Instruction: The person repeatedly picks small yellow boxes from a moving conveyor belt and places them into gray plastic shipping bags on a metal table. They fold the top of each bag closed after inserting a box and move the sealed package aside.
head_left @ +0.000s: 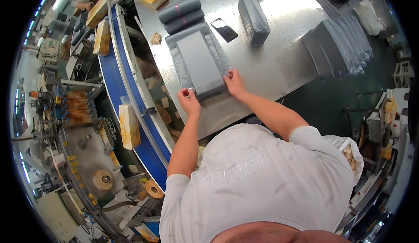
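A grey plastic bag [201, 64] lies on the metal table [279, 68] in front of me, stretched over a flat, box-shaped bundle. Loose film sticks out along both sides of it. At its near left corner my left hand [189, 102] is closed in a pinch on the film, and a small whitish bit shows at the fingertips. My right hand [235, 83] pinches the film at the near right side. What is inside the bag is hidden by the grey plastic.
Rolled grey bags [181, 11] lie beyond the bundle, beside a dark phone [224, 29]. One wrapped grey package [254, 18] stands farther right, with a stack of grey packages [338, 46] at the table's right edge. Left, a blue conveyor [126, 77] carries yellow-and-white packs [129, 126].
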Tool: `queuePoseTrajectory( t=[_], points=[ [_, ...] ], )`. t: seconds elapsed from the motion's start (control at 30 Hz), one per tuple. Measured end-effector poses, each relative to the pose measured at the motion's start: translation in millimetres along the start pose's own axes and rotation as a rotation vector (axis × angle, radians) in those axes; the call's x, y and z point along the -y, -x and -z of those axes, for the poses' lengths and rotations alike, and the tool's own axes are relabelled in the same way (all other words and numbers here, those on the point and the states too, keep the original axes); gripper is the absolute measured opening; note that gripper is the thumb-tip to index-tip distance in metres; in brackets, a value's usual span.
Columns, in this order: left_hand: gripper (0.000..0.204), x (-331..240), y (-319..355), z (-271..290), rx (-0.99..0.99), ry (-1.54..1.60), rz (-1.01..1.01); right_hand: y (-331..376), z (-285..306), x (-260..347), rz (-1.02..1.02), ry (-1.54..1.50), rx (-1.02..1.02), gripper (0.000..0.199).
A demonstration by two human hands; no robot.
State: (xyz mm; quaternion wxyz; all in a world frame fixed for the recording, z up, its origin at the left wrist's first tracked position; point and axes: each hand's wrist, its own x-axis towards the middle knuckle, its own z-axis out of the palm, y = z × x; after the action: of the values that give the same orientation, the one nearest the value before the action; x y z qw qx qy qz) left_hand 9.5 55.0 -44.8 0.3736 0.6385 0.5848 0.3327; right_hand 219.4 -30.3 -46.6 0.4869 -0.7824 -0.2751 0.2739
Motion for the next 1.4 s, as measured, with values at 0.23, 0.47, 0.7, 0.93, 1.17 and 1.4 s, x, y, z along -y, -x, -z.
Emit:
queuePoseTrajectory(
  t=[0.23,0.47,0.7,0.93,1.17,1.4],
  points=[
    [0.063,-47.6,52.7,-8.7,0.445,0.177,-0.288,-8.6,51.7,13.0,-0.321,-0.378,0.363,0.083],
    [0.039,-70.6,84.7,2.4,1.052,0.101,-0.299,24.2,296.9,-59.3,-0.095,-0.23,0.028,0.081],
    [0.031,-26.0,82.4,11.8,0.947,0.084,-0.095,-9.3,438.3,-57.5,-0.095,0.976,-0.554,0.075],
    [0.026,10.6,83.4,71.4,0.604,-0.114,-0.242,-12.8,242.9,-59.8,0.455,0.868,-0.438,0.066],
    [0.031,153.9,116.1,235.0,-0.298,-0.414,-0.081,110.8,26.8,-13.4,0.754,0.724,0.432,0.047],
    [0.089,254.5,83.5,395.1,-0.159,-0.813,0.727,59.4,38.1,0.6,0.647,0.664,0.575,0.04]
  ],
)
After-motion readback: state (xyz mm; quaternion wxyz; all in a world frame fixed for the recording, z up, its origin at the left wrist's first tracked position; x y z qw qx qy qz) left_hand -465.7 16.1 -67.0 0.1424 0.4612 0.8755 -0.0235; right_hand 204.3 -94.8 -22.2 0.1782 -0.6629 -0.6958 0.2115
